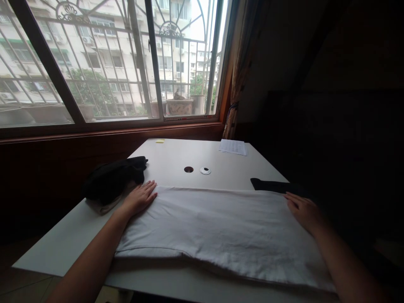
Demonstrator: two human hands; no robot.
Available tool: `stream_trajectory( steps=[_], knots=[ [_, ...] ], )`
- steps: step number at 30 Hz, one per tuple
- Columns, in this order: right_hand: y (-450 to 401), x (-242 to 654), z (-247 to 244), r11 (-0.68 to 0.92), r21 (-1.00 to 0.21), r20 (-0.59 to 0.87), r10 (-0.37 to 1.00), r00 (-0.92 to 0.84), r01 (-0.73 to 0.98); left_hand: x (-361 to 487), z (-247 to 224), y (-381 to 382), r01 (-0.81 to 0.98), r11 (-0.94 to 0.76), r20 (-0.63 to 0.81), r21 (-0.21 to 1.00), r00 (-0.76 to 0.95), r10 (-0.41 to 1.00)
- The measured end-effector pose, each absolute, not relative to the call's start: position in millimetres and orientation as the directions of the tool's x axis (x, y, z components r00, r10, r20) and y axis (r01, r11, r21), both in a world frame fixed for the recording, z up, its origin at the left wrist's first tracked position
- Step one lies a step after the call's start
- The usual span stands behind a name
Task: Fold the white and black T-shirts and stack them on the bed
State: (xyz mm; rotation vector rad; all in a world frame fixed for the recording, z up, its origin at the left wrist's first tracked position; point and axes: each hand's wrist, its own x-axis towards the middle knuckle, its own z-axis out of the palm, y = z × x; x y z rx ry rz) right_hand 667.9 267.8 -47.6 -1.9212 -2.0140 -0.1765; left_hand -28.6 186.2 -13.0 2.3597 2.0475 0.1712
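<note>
A white garment lies spread in a long, flattened shape across the near part of the table, lightly wrinkled, its near edge uneven. Whether it is trousers or a shirt I cannot tell. My left hand rests flat on its far left corner, fingers stretched out. At the far right corner, my right hand lies with extended fingers touching the cloth. Just beyond the left hand sits a bunched pile of dark clothes. Another dark cloth lies behind the garment's right end, partly hidden by it.
The white table has a round cable hole and a loose round cover beside it. Printed sheets and a yellow sticky note lie at the back. Behind stands a barred window with a curtain.
</note>
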Motion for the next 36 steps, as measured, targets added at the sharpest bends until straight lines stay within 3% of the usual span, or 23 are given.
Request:
stream_trajectory(
  steps=[13,22,36],
  knots=[
    [271,673,-52,0.054,-0.149,0.317,0.949,-0.004,0.987,-27,-12,184,0.988,-0.136,0.096,0.069,0.129,0.987],
    [273,676,-53,0.025,-0.165,0.307,0.951,0.027,0.986,-37,-11,180,0.980,-0.146,0.167,0.134,0.123,0.978],
    [277,681,-57,0.028,-0.171,0.285,0.958,0.022,0.985,-69,-34,181,0.906,-0.221,0.339,0.361,0.094,0.936]
  ],
)
